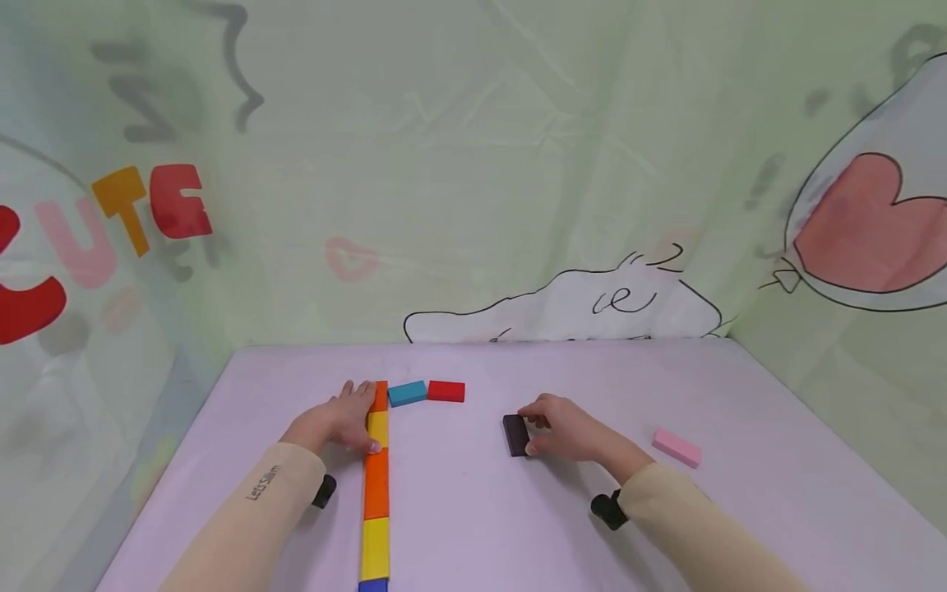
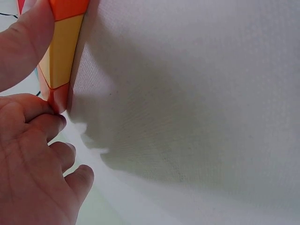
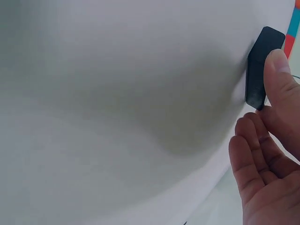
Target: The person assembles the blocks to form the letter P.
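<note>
- Tabletop [image 1: 459,518]: its far edge runs behind the blocks, with room between row and dark block
- Row [image 1: 376,485]: blocks end to end, probably for a straight line
- Left hand [image 1: 346,421]: loosely spread, touching the row's far end, apparently steadying it
- Right hand [image 1: 565,429]: thumb and finger pinch the dark block [image 1: 514,436] by its ends, likely leaving its long left side free
- Pink block [image 1: 676,448]: alone, beyond the right wrist

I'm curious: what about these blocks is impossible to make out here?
Head view: the bottom edge cuts off the blue block, so what lies beyond is unknown.
Head view: the left hand partly covers the farthest orange block.
Right wrist view: the right hand hides part of the dark block behind its thumb.
</note>
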### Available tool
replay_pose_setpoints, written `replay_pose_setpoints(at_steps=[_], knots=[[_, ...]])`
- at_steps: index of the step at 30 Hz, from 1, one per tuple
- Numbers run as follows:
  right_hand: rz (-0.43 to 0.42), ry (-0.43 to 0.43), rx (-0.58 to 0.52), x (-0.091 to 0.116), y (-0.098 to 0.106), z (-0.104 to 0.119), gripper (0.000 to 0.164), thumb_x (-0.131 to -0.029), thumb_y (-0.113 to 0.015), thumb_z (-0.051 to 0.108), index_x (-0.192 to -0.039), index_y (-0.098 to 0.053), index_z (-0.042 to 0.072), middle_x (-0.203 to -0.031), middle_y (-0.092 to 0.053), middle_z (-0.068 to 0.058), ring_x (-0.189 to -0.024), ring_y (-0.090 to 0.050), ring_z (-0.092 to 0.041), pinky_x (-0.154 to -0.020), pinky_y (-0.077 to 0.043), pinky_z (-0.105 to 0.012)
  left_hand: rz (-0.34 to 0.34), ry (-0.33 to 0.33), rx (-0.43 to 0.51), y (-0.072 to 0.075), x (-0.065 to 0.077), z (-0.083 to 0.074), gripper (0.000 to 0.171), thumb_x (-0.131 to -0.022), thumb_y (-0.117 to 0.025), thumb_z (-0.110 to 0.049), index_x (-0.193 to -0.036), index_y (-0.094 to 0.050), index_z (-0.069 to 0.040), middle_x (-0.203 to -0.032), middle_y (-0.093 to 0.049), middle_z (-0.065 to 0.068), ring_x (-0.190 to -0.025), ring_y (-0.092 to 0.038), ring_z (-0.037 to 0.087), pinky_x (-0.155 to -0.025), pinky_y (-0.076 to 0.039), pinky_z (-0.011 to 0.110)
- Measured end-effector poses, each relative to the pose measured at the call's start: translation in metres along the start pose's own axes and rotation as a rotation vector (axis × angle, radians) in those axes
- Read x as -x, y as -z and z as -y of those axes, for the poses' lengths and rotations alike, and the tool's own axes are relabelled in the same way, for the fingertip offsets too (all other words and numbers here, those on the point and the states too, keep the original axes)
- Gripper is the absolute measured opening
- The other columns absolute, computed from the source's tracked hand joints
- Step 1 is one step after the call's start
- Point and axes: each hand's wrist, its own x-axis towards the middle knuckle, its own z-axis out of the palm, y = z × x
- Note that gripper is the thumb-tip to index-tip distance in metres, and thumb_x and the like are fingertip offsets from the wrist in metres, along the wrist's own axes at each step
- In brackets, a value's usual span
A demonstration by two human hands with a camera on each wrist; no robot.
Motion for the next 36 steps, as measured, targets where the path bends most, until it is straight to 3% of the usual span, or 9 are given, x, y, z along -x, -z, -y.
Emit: replay_pose_setpoints(at_steps=[11,29,36], knots=[[-0.011,-0.1,-0.029,-0.027,-0.001,0.006,0.052,-0.086,-0.082,0.01,-0.132,-0.064,-0.006,-0.109,-0.066,-0.009,-0.102,-0.061,-0.023,-0.096,-0.055,-0.042,0.011,0.001,0.004,0.003,-0.003,-0.003,0.101,-0.088,-0.081,-0.027,-0.161,-0.018,0.005,-0.17,-0.014,0.024,-0.157,-0.005,0.047,-0.126,-0.015,0.065],[-0.021,-0.129,-0.07,-0.058,-0.009,0.007,0.053,-0.087,-0.081,0.012,-0.135,-0.063,-0.003,-0.107,-0.067,-0.01,-0.099,-0.059,-0.022,-0.096,-0.055,-0.041,0.022,0.022,0.002,0.003,-0.004,-0.001,0.102,-0.088,-0.081,-0.025,-0.161,-0.016,0.004,-0.17,-0.014,0.023,-0.158,-0.004,0.046,-0.126,-0.016,0.064],[-0.018,-0.092,-0.074,-0.065,-0.011,0.01,0.052,-0.088,-0.08,0.011,-0.135,-0.063,-0.004,-0.108,-0.068,-0.011,-0.101,-0.061,-0.023,-0.098,-0.055,-0.042,0.021,0.024,0.008,0.002,-0.003,0.0,0.102,-0.088,-0.081,-0.025,-0.161,-0.016,0.004,-0.17,-0.014,0.023,-0.158,-0.005,0.046,-0.126,-0.016,0.065]])
